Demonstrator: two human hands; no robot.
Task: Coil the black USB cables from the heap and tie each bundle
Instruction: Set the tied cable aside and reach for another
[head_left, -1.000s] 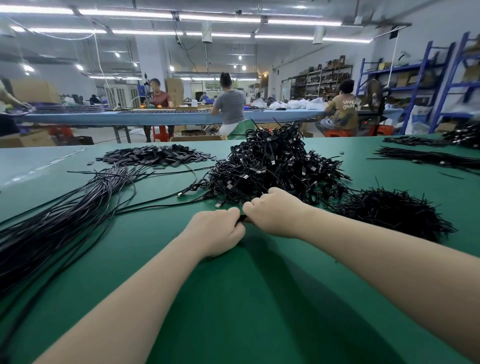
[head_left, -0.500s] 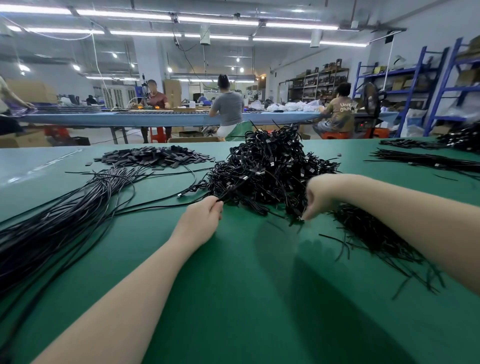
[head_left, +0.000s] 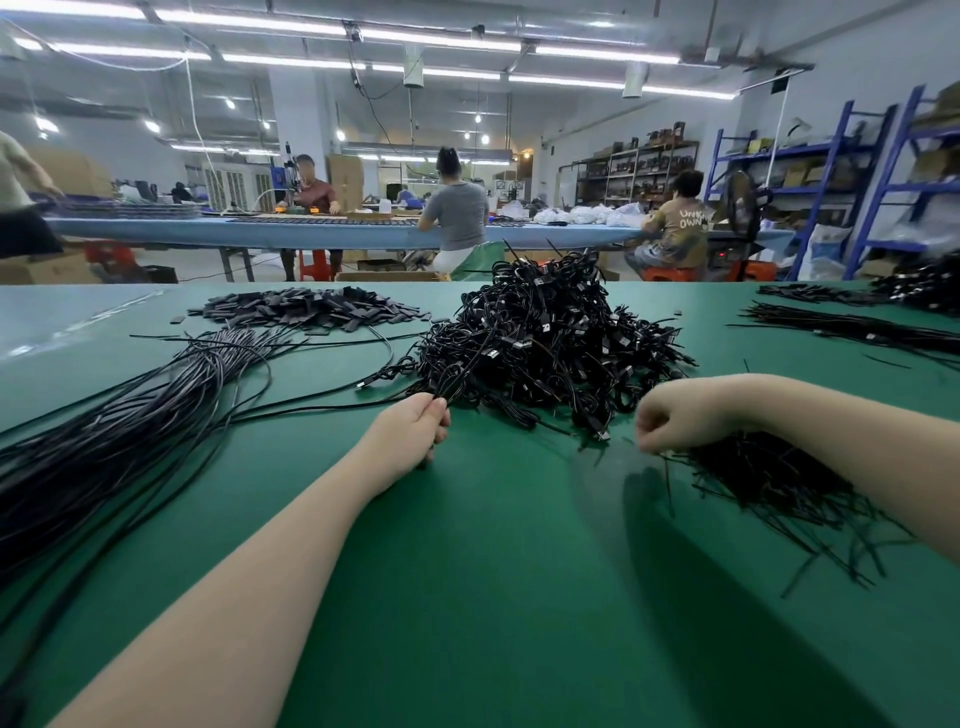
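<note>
Left fingers (head_left: 439, 410) pinch a thin cable (head_left: 311, 402) at the 7 o'clock foot of the heap (head_left: 550, 343). Right fingers (head_left: 647, 434) are curled at the 9 o'clock edge of the ties (head_left: 769, 478); whether they grip a tie cannot be told. The left hand (head_left: 410, 434) lies knuckles-up with its forearm low over the counter (head_left: 493, 597), reaching toward 12 o'clock. The right hand (head_left: 675, 415) hangs wrist-bent, its forearm entering from 3 o'clock. The cable appears light, limp and smooth, likely to snag on its neighbours; a hold near the plug end should let it draw free. The heap sits at counter centre, with loose cables (head_left: 130, 415) fanning toward 8 o'clock. The ties look thin and springy, best picked singly at one end.
</note>
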